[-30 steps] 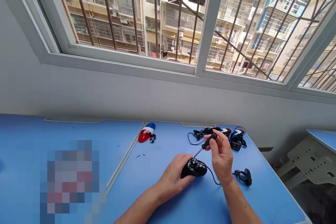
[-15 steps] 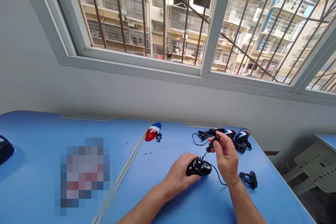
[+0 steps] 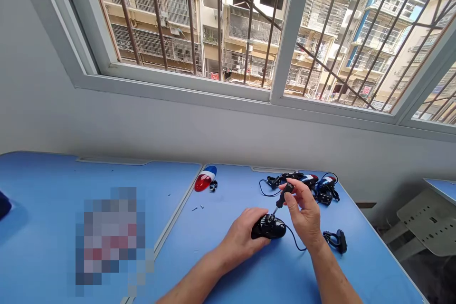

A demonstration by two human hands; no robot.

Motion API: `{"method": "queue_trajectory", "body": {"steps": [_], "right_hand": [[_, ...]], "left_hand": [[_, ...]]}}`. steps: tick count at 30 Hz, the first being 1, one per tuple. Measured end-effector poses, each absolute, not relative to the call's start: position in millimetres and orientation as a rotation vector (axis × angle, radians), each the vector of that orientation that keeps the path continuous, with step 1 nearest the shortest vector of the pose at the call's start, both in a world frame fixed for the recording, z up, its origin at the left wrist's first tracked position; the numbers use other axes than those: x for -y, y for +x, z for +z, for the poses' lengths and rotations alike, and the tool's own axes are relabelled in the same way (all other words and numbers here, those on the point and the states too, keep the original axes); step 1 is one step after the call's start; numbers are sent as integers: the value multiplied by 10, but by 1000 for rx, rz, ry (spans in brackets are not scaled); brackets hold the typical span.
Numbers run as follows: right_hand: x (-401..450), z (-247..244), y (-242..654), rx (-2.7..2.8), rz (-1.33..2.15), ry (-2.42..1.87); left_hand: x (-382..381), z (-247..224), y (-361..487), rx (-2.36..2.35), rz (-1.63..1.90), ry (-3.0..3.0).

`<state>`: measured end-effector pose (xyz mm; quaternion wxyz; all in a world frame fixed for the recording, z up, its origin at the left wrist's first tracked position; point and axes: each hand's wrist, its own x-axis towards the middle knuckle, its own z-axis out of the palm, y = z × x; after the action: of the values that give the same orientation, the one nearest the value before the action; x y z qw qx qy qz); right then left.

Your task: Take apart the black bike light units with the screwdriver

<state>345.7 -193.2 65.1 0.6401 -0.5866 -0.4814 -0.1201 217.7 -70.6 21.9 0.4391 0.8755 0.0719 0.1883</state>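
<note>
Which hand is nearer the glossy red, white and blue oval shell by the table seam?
Left. The left hand is right of the shell and lower in view, not touching it; the right hand is farther right.

1. Before you runs a plain pale-grey wall (image 3: 178,133).
2. Above it, you face a wide, grey-framed window (image 3: 288,33) with upright brown metal bars (image 3: 190,14).
3. Through it, you see a cream apartment building (image 3: 210,4) with caged balconies, in bright daylight.
4. Your smooth, blue-topped counter (image 3: 356,280) meets a matching blue tabletop (image 3: 42,185) at a pale seam.
5. At your right stands another blue-topped desk (image 3: 443,187) with a perforated grey panel (image 3: 427,228).
</note>
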Motion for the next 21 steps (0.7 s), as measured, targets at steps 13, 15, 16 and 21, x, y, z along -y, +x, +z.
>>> {"method": "queue_trajectory", "body": {"steps": [13, 15, 16, 21], "right_hand": [[1908, 648, 3451, 1115, -323, -1361], [1907, 651, 3441, 1129, -318, -1346], [1906, 653, 3436, 1134, -315, -1335], [1907, 659, 3427, 1168, -299, -1318]], "left_hand": [[726, 269, 2170, -110, 459, 2155], [727, 272, 2167, -125, 455, 2145], [730, 274, 2166, -136, 455, 2143], [741, 273, 2177, -160, 456, 2149]]}}
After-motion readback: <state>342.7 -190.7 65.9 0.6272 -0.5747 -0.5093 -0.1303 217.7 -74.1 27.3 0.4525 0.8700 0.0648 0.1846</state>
